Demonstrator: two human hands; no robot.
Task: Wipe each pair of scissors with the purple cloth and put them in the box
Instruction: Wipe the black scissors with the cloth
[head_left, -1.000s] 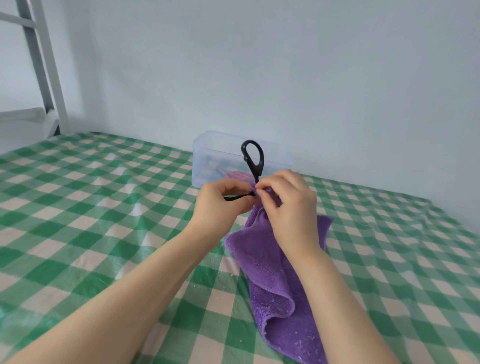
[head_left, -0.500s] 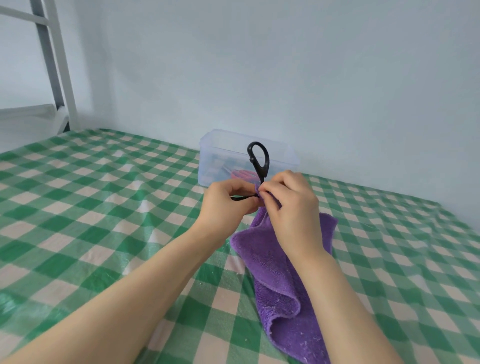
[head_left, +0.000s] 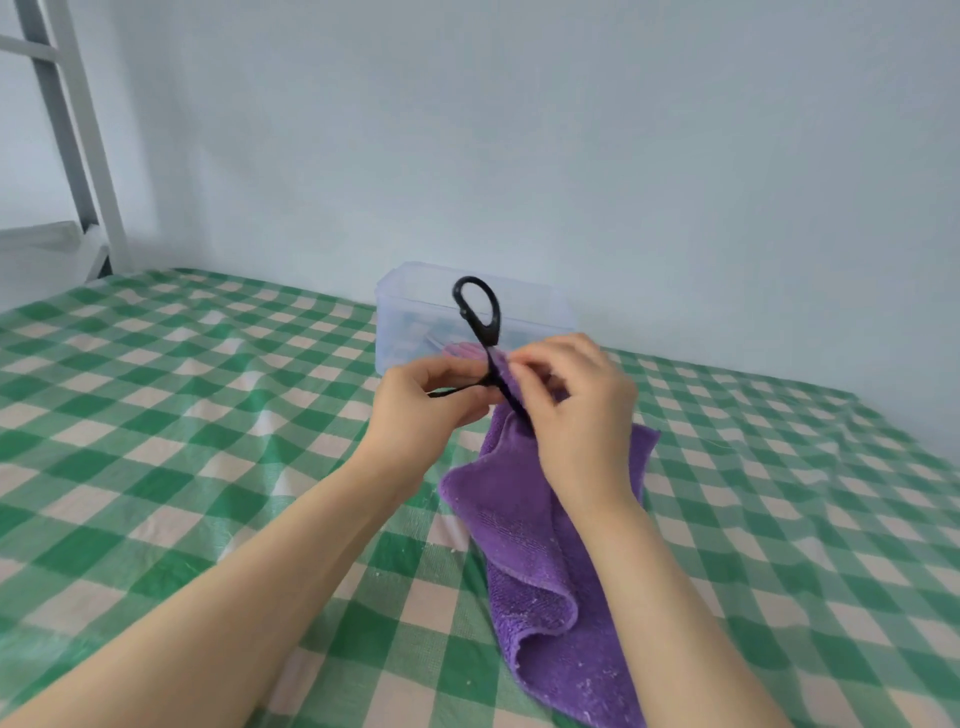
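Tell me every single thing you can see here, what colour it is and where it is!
scissors: one, black handles, held up in front of the box
purple cloth: one, purple, pinched round the scissors at the top, hanging down onto the tablecloth
box: one, clear plastic, far side, near the wall
pink thing: one, pink, inside the box, too blurred to name
tablecloth: one, green and white checks, under everything
metal frame: one, white and grey, far left
wall: one, pale blue, behind
left hand: one, grips a scissors handle
right hand: one, pinches the purple cloth round the scissors
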